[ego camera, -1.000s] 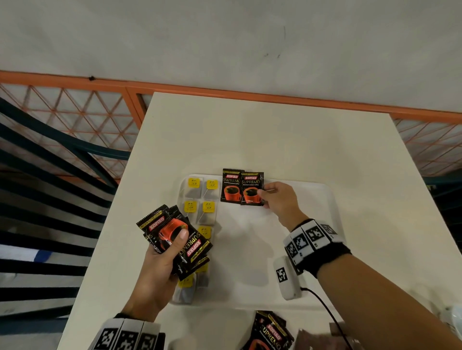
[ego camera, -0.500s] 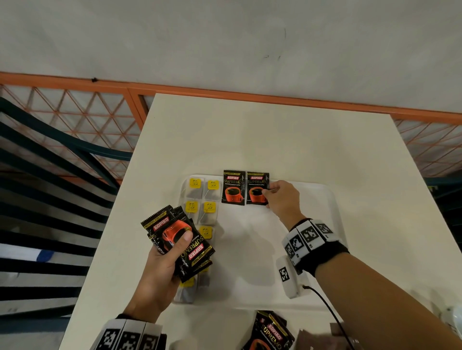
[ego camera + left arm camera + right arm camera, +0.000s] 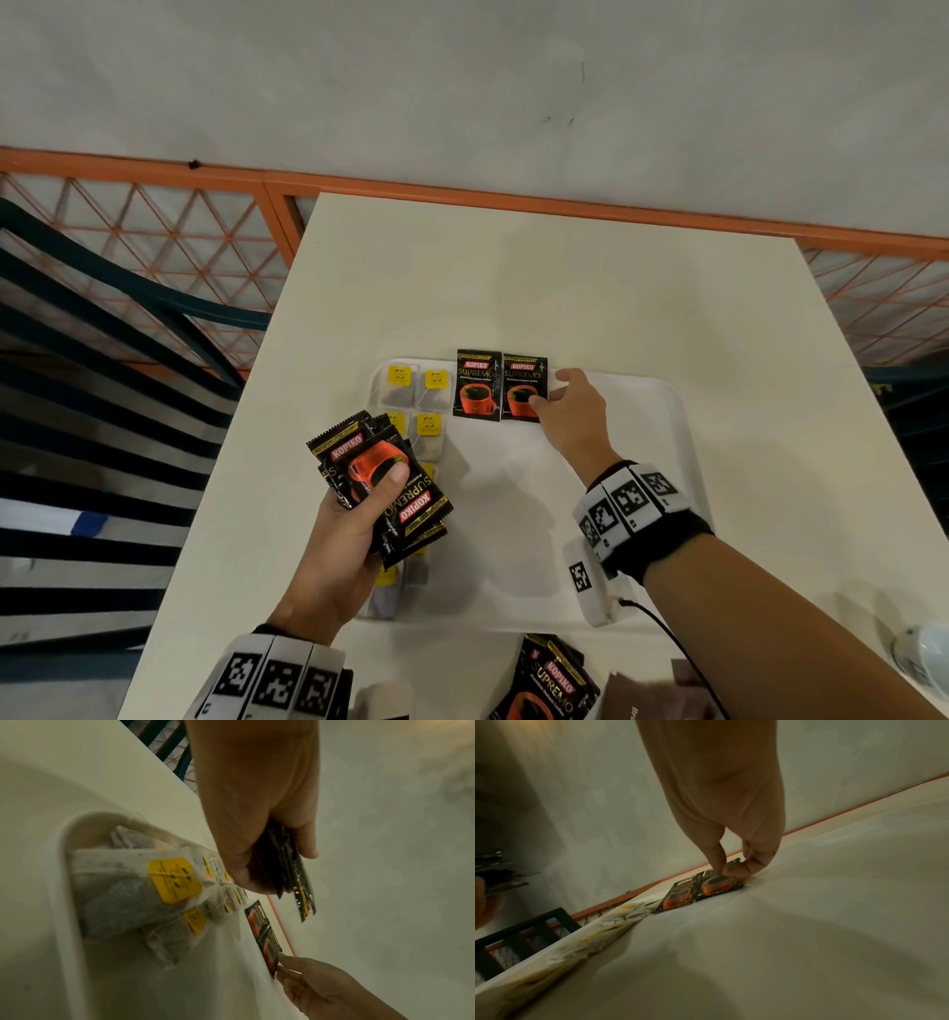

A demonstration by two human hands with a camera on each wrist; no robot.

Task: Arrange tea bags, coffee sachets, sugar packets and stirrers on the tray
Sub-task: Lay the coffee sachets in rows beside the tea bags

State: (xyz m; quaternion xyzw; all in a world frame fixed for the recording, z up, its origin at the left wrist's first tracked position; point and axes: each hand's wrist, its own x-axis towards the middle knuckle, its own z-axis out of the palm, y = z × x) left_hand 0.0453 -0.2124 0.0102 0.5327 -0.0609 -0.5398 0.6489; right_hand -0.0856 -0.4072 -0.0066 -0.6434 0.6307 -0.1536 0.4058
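A white tray [image 3: 642,514] lies on the cream table. Several tea bags [image 3: 434,390] with yellow tags fill its left side, seen close in the left wrist view as tea bags [image 3: 123,894]. Two black coffee sachets lie side by side at the tray's far edge: the first sachet [image 3: 476,385] and the second sachet [image 3: 521,385]. My right hand [image 3: 549,393] pinches the second sachet's right edge, thumb on top, as the right wrist view shows at the right hand [image 3: 727,871]. My left hand [image 3: 369,488] grips a fanned stack of coffee sachets [image 3: 411,509] above the tea bags.
More coffee sachets [image 3: 552,683] and brown packets [image 3: 647,701] lie at the table's near edge. A white object [image 3: 924,652] sits at the near right. An orange railing [image 3: 462,195] runs behind the table and a dark chair [image 3: 102,318] stands to the left.
My right hand slid the second sachet rightward, from overlapping the first to lying straight beside it. The left hand and its stack barely moved.
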